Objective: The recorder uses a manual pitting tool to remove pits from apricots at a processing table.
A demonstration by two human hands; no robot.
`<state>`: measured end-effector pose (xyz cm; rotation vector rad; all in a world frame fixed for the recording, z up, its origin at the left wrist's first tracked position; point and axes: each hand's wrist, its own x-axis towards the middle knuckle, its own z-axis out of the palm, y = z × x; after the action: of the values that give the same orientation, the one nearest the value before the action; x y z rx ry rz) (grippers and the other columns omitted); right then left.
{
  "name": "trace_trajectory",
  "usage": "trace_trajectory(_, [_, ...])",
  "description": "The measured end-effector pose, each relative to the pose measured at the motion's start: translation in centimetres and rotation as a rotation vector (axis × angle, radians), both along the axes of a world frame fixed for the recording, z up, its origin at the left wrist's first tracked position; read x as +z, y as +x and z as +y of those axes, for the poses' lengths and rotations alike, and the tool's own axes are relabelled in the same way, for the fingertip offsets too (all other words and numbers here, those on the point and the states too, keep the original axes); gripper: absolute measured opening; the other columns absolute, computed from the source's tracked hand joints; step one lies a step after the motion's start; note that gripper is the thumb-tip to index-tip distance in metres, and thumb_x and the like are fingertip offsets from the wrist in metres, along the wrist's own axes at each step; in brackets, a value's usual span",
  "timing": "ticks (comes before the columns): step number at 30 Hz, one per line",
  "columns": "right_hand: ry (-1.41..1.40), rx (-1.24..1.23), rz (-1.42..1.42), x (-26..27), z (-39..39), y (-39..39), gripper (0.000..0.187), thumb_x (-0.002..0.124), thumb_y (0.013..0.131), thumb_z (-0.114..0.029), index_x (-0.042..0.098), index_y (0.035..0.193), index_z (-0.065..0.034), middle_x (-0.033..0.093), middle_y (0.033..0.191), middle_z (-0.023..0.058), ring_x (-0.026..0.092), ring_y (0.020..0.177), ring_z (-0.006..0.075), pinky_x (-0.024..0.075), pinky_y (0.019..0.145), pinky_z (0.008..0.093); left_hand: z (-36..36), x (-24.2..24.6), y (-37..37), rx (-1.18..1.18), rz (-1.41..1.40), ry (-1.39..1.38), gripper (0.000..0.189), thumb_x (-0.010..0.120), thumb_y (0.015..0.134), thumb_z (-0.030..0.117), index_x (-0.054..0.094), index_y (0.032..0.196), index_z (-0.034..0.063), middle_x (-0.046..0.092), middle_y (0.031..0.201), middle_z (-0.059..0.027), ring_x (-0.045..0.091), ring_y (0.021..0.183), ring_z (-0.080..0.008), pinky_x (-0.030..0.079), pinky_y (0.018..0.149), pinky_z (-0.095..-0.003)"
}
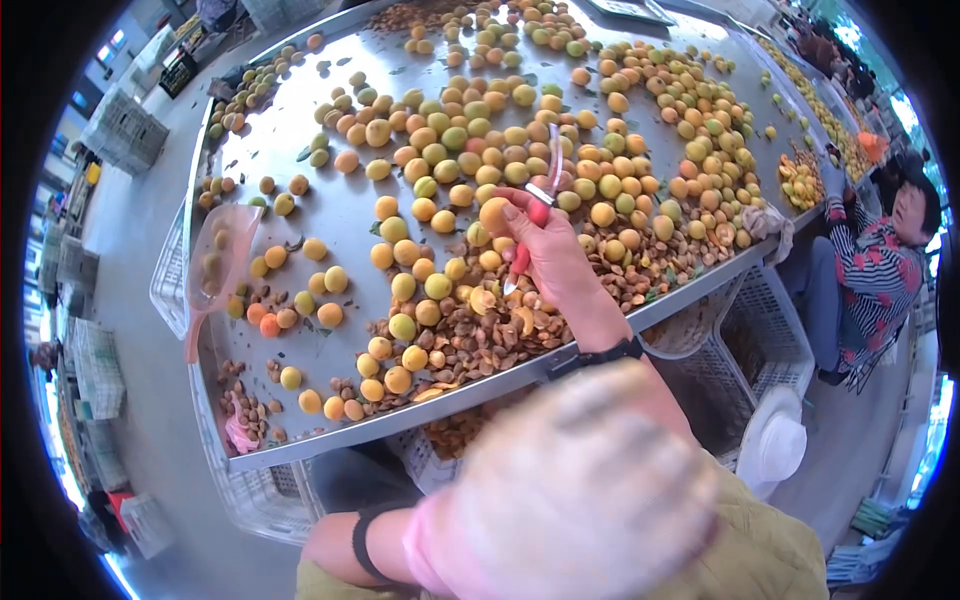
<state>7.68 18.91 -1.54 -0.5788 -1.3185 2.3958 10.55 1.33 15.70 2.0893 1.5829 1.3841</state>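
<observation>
My right hand (541,244), bare and with a dark watch band at the wrist, reaches over the metal table. It pinches a yellow-orange apricot (493,217) between thumb and fingers. The same hand grips a red-handled tool (538,211) with a long curved metal end pointing away and a small metal tip below. Under the hand lies a heap of brown apricot stones (487,337) mixed with cut fruit halves. My left hand (577,480), in a pale glove with a pink cuff, is blurred close to the camera, so its fingers cannot be made out.
Many whole apricots (465,150) spread over the metal table (337,217), which has a raised rim. A translucent scoop (217,262) rests at the left edge. Plastic crates (765,330) and a bucket (686,330) stand below the front edge. A person (877,277) sits at right.
</observation>
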Motion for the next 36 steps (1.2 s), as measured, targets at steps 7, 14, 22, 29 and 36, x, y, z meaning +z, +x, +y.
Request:
trace_trajectory(7, [-0.442, 0.138, 0.239, -0.3, -3.7, -1.0, 0.034, 0.051, 0.097, -0.023, 0.046, 0.128, -0.0112, 0.06, 0.114, 0.0059, 0.06, 0.106, 0.0202, 0.0495, 0.085, 0.0336, -0.1, -12.1, -8.8, 0.771, -0.908, -0.074, 0.077, 0.081, 0.067, 0.022, 0.045, 0.131, 0.0018, 0.047, 0.127, -0.015, 0.05, 0.117, -0.0232, 0.044, 0.096, -0.034])
trace_trajectory(14, [-0.385, 0.254, 0.196, 0.2, -7.1, -2.4, 0.034, 0.051, 0.096, -0.02, 0.046, 0.127, -0.0063, 0.057, 0.116, 0.0064, 0.056, 0.108, 0.017, 0.0488, 0.09, 0.0356, -1.3, -15.2, -11.8, 0.567, -1.22, -0.023, 0.054, 0.073, 0.08, 0.006, 0.049, 0.127, -0.0013, 0.057, 0.117, -0.0074, 0.055, 0.108, -0.0153, 0.044, 0.095, -0.0277])
trace_trajectory(22, [0.5, 0.194, -0.152, 0.5, -5.0, -1.9, 0.044, 0.057, 0.093, -0.036, 0.047, 0.123, -0.0044, 0.051, 0.075, -0.0036, 0.044, 0.062, 0.0037, 0.0353, 0.055, 0.0173, -2.6, -15.3, -14.3, 0.572, -1.297, 0.076, 0.041, 0.058, 0.087, -0.003, 0.046, 0.127, -0.0016, 0.054, 0.116, -0.0076, 0.054, 0.104, -0.0124, 0.048, 0.088, -0.0247])
trace_trajectory(29, [0.825, 0.235, -0.14, 0.8, -5.1, -1.7, 0.042, 0.059, 0.09, -0.044, 0.054, 0.088, -0.0032, 0.043, 0.062, -0.0023, 0.036, 0.06, 0.0074, 0.0334, 0.053, 0.0228, -3.0, -15.1, -15.2, 0.589, -1.263, -0.036, 0.04, 0.061, 0.087, 0.004, 0.047, 0.124, -0.0029, 0.056, 0.109, -0.0093, 0.059, 0.1, -0.0162, 0.049, 0.087, -0.0269])
trace_trajectory(36, [0.959, 0.304, -0.205, 1.2, -3.7, -1.6, 0.047, 0.057, 0.09, -0.047, 0.05, 0.078, -0.0027, 0.038, 0.053, 0.0003, 0.035, 0.052, 0.0106, 0.0324, 0.047, 0.0282, -3.2, -14.9, -15.3, 0.524, -1.155, -0.093, 0.045, 0.068, 0.084, 0.016, 0.052, 0.122, -0.0018, 0.058, 0.112, -0.0076, 0.056, 0.103, -0.0146, 0.045, 0.09, -0.0275])
